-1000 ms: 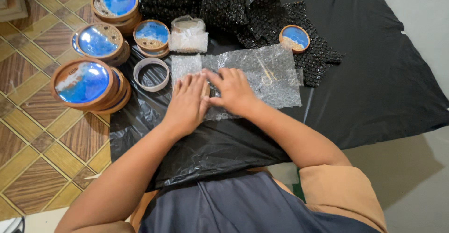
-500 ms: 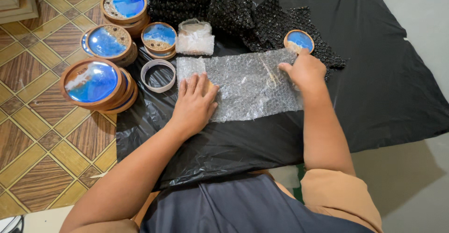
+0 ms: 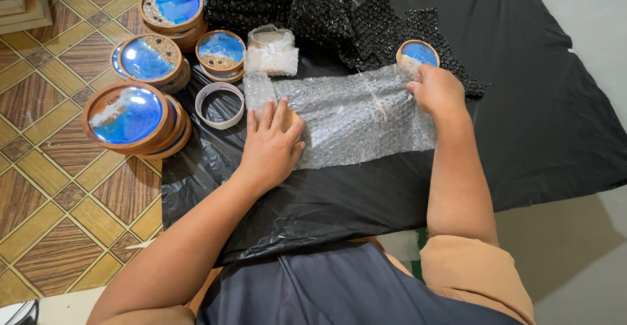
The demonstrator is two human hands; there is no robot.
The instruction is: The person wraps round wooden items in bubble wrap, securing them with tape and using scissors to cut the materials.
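A clear bubble wrap sheet (image 3: 356,119) lies flat on a black plastic sheet (image 3: 535,116) spread on the floor. My left hand (image 3: 271,145) presses palm-down, fingers apart, on the wrap's left part. My right hand (image 3: 436,90) rests at the wrap's far right corner, fingers curled over its edge, right beside a small round wooden coaster with a blue resin top (image 3: 418,53). Whether the fingers pinch the wrap is not clear.
Stacks of round wooden pieces with blue resin tops (image 3: 127,116) stand at the left on the tiled floor (image 3: 46,201). A tape roll (image 3: 220,105), a wrapped bundle (image 3: 271,51) and piles of black bubble wrap (image 3: 313,5) lie beyond the sheet.
My right hand slid from the middle of the wrap out to its far right corner near the small coaster. My left hand stayed pressed on the left part.
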